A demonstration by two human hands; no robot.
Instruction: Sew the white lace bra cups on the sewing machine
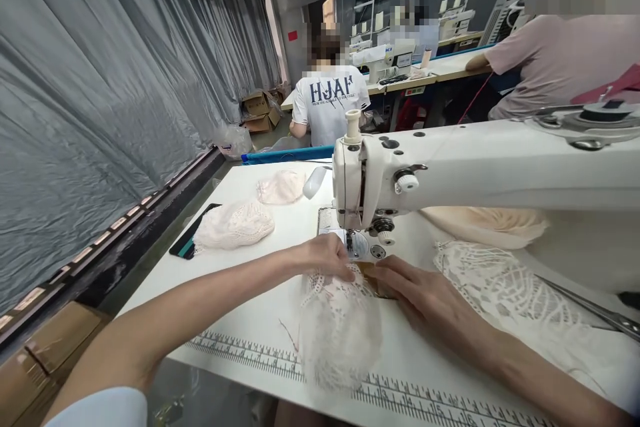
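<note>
Clock taken from the needle area [349, 240], 12 pointing away from the person. Lace piece [343, 330] lies at 6, top edge just short of the presser foot, loose end hanging over the printed ruler [407, 402] along the near rim of the bench [240, 307].

Left hand [327, 257] at 8: thumb and fingers pinching the lace's upper edge, very near the foot. Right hand [420, 290] at 4: fingers stretched forward over a tan patch [370, 275] at the lace's right side; whether that grip pinches or only presses, cannot tell.

To do it well, I judge: lay the openwork edge flat and square to the foot, even tension from both sides, no hard pull, since mesh likely stretches. Fingertips out of the needle's line. Give the trailing end slack so its weight doesn't drag.

Around: lace bundle [233, 225] at 9, a smaller one [281, 187] at 10. Spread lace [505, 280] between 3 and 4, scissors [595, 310] beyond, blades over it; a snag risk. Loose thread [287, 333] at 7, could catch. Machine head [350, 173] stands over the work, limiting room at 12. Co-workers at 12 and 2, well apart.
</note>
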